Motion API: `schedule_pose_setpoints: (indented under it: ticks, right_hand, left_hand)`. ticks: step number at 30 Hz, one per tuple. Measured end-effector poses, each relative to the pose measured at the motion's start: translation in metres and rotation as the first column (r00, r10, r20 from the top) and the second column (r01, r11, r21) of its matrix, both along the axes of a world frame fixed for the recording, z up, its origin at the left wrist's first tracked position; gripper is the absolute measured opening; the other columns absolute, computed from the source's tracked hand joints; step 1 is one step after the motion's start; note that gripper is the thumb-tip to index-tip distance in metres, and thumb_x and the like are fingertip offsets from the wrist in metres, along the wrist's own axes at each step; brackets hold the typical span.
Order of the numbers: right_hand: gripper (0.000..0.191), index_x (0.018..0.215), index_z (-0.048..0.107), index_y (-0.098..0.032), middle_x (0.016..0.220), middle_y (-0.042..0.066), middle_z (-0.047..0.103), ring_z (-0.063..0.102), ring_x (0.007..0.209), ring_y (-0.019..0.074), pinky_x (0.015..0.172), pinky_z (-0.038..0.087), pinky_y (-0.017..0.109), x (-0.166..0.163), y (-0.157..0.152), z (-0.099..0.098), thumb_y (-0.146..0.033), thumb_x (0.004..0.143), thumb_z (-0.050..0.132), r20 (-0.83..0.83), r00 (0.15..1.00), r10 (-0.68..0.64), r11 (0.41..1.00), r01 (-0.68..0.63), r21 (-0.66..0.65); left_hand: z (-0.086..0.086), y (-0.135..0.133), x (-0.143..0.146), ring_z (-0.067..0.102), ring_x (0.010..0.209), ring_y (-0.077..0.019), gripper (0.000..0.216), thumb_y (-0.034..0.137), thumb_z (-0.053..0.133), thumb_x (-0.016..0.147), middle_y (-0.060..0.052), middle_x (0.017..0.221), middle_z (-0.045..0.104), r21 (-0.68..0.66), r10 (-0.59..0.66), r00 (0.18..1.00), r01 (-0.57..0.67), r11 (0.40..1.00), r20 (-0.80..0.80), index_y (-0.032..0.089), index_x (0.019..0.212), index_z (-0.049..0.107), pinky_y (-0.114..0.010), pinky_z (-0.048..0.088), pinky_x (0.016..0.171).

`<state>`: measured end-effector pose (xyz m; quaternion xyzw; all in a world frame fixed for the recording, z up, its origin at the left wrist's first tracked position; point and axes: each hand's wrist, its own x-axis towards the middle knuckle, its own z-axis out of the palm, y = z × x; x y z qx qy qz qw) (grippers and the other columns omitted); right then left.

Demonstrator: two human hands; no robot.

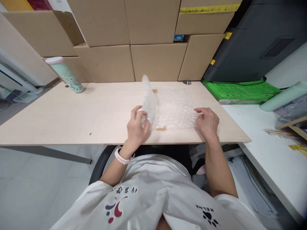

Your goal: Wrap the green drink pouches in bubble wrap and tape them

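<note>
A sheet of clear bubble wrap [176, 108] lies on the pale wooden table in front of me. Its left part stands up off the table as a raised flap. My left hand [138, 126] is closed on the lower edge of that flap, thumb and fingers pinched together. At the sheet's right edge, my right hand [208, 123] has its thumb and forefinger closed around the plastic. Small brown patches [160, 128] show at the sheet's near and far edges; I cannot tell what they are.
A mint-green tumbler [68, 76] with a pink lid stands at the back left. Stacked cardboard boxes [158, 62] line the table's far edge. To the right are a green pack [240, 92], a large dark case [254, 41] and a white side desk [259, 137].
</note>
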<state>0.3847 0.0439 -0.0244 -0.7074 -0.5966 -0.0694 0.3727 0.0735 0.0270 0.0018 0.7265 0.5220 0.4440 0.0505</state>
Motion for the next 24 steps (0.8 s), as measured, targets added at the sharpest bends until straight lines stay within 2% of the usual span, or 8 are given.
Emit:
schedule_pose_setpoints:
  ticks: [3, 5, 10, 13, 18, 20, 22, 24]
  right_hand:
    - [0.048, 0.103, 0.076, -0.018, 0.101, 0.012, 0.073, 0.065, 0.093, 0.0275, 0.082, 0.048, 0.040, 0.009, 0.001, -0.001, -0.005, 0.073, 0.042, 0.032, 0.999, -0.038, 0.999, 0.039, -0.014]
    - [0.047, 0.104, 0.076, -0.018, 0.102, 0.011, 0.073, 0.064, 0.094, 0.0271, 0.082, 0.048, 0.040, 0.013, 0.002, 0.000, -0.004, 0.074, 0.042, 0.054, 0.997, -0.058, 0.998, 0.060, -0.027]
    - [0.046, 0.105, 0.075, -0.019, 0.102, 0.012, 0.072, 0.062, 0.094, 0.0273, 0.079, 0.045, 0.039, 0.018, 0.006, 0.000, -0.005, 0.076, 0.043, 0.107, 0.991, -0.086, 0.995, 0.092, -0.048]
    - [0.046, 0.106, 0.074, -0.019, 0.103, 0.014, 0.071, 0.059, 0.093, 0.0279, 0.076, 0.041, 0.039, 0.029, 0.006, -0.001, -0.004, 0.077, 0.042, 0.142, 0.983, -0.114, 0.991, 0.123, -0.056]
    - [0.040, 0.110, 0.073, -0.015, 0.115, 0.021, 0.066, 0.051, 0.110, 0.0364, 0.086, 0.035, 0.049, 0.035, 0.003, 0.010, -0.010, 0.083, 0.044, 0.289, 0.930, -0.226, 0.971, 0.239, -0.011]
    - [0.040, 0.115, 0.071, -0.014, 0.117, 0.021, 0.066, 0.051, 0.112, 0.0370, 0.090, 0.036, 0.050, 0.017, 0.003, 0.019, -0.015, 0.085, 0.045, 0.292, 0.944, -0.151, 0.987, 0.161, -0.011]
    - [0.039, 0.118, 0.071, -0.015, 0.109, 0.017, 0.071, 0.057, 0.105, 0.0332, 0.088, 0.040, 0.046, -0.013, 0.005, 0.028, -0.020, 0.089, 0.045, 0.227, 0.973, 0.039, 0.997, -0.022, -0.079]
    - [0.039, 0.121, 0.070, -0.018, 0.101, 0.011, 0.074, 0.062, 0.096, 0.0279, 0.084, 0.044, 0.039, -0.046, 0.011, 0.035, -0.023, 0.090, 0.046, 0.083, 0.972, 0.222, 0.963, -0.205, -0.175]
  left_hand:
    - [-0.008, 0.003, -0.031, 0.063, 0.105, -0.0268, 0.028, 0.013, 0.054, 0.083, -0.015, 0.137, 0.054, -0.017, 0.228, 0.974, -0.228, 0.973, -0.016, 0.019, 0.110, 0.059, -0.040, 0.052, 0.085]
    - [-0.014, 0.003, -0.039, 0.056, 0.120, -0.0333, 0.025, 0.018, 0.058, 0.083, -0.016, 0.134, 0.058, 0.023, 0.258, 0.959, -0.257, 0.966, -0.117, 0.018, 0.108, 0.061, -0.049, 0.046, 0.100]
    - [-0.014, 0.001, -0.014, 0.044, 0.137, -0.0357, 0.045, 0.040, 0.070, 0.085, -0.017, 0.145, 0.052, 0.023, -0.064, 0.953, 0.074, 0.997, -0.297, 0.018, 0.123, 0.058, -0.051, 0.038, 0.112]
    - [-0.010, 0.005, -0.003, 0.044, 0.137, -0.0370, 0.053, 0.026, 0.067, 0.084, -0.017, 0.148, 0.049, 0.006, -0.026, 0.948, 0.029, 1.000, -0.317, 0.020, 0.135, 0.053, -0.052, 0.042, 0.108]
    - [-0.016, 0.008, -0.031, 0.065, 0.101, -0.0253, 0.058, 0.012, 0.050, 0.084, -0.012, 0.117, 0.065, -0.087, 0.179, 0.981, -0.186, 0.979, -0.076, 0.018, 0.142, 0.047, -0.040, 0.054, 0.086]
    - [-0.020, 0.004, -0.042, 0.060, 0.116, -0.0303, 0.064, 0.014, 0.054, 0.083, -0.017, 0.131, 0.059, -0.037, 0.292, 0.955, -0.295, 0.955, -0.056, 0.014, 0.145, 0.043, -0.048, 0.049, 0.098]
    - [-0.022, -0.001, -0.047, 0.043, 0.138, -0.0379, 0.071, 0.016, 0.058, 0.081, -0.024, 0.150, 0.043, 0.084, 0.382, 0.922, -0.377, 0.923, -0.060, 0.010, 0.148, 0.039, -0.056, 0.036, 0.112]
    - [-0.023, -0.006, -0.046, 0.036, 0.144, -0.0373, 0.065, 0.017, 0.058, 0.084, -0.023, 0.153, 0.041, 0.161, 0.344, 0.936, -0.328, 0.931, -0.079, 0.011, 0.147, 0.042, -0.055, 0.030, 0.117]
